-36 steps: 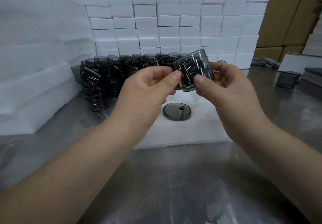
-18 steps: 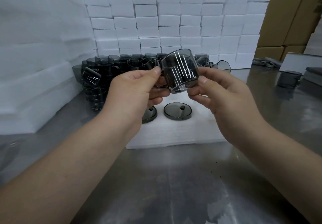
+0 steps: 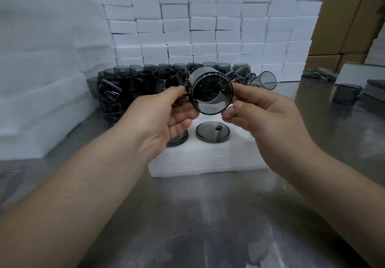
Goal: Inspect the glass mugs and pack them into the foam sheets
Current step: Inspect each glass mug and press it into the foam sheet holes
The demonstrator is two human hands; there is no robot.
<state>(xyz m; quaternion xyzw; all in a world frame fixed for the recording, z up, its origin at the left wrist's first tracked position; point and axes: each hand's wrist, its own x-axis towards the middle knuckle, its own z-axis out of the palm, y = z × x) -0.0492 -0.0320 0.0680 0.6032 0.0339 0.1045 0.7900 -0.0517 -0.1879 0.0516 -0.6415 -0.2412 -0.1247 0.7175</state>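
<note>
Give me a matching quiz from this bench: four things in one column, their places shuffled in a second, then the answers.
Things:
1. mug
2. foam sheet
3. foam blocks
4. boxes

Places:
A. stacked as a white wall at the back
B. held between left hand and right hand
C. brown, behind the white wall
D. lying flat on the table

Pairs: 1-B, 2-D, 3-A, 4-C
</note>
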